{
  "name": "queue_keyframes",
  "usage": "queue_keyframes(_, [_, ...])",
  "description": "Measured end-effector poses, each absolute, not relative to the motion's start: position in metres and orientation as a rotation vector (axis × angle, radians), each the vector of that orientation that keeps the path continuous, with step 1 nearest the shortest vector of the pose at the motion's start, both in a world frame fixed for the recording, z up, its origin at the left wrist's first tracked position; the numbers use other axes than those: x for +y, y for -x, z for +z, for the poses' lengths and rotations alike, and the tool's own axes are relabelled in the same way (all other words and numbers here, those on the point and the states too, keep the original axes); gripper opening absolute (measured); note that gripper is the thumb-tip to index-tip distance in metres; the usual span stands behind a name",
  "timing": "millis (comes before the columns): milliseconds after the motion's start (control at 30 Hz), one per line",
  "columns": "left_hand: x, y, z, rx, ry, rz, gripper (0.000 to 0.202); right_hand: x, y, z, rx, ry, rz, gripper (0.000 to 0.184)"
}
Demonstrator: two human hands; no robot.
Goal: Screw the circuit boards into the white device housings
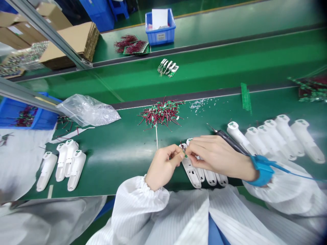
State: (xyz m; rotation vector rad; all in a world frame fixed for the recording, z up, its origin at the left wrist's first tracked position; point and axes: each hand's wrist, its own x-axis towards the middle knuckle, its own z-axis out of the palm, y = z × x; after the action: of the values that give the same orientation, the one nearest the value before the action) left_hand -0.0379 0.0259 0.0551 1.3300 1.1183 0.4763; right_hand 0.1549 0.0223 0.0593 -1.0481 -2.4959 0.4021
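My left hand and my right hand meet over a white plastic housing half. Thumb and fingers of both are pinched on a small green circuit board with dark red wires, at the housing's upper end. The fingers hide most of the board. More white housing halves lie side by side under my right hand. A black pen-shaped tool with a thin metal tip passes behind my right hand and wrist; whether it rests on the table I cannot tell. A blue wrist strap circles my right wrist.
A heap of small green boards with red wires lies ahead, beside scattered tiny white parts. White housings stand right and left. A clear plastic bag and blue bin are at left. Beyond runs a green belt.
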Motion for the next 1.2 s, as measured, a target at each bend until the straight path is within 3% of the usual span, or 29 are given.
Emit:
queue_keyframes(333, [0.023, 0.028, 0.058, 1.157, -1.308, 0.759, 0.019, 0.025, -0.157, 0.063, -1.809, 1.353, 1.314, 0.010])
queue_keyframes(467, [0.021, 0.032, 0.057, 1.210, -1.315, 0.784, 0.016, 0.023, -0.155, 0.064, -1.766, 1.382, 1.342, 0.012])
queue_keyframes(733, [0.083, 0.116, 0.016, 1.817, -1.312, 1.076, 0.018, 0.012, -0.171, 0.051, -1.687, 1.520, 1.296, 0.041])
queue_keyframes(1033, [0.157, 0.169, -0.011, 2.108, -1.471, 1.059, 0.017, -0.003, -0.173, 0.041, -1.569, 1.584, 1.366, 0.043])
queue_keyframes(1200, [0.122, 0.125, -0.022, 1.825, -1.790, 0.847, 0.004, -0.008, -0.177, 0.037, -1.463, 1.609, 1.383, 0.036])
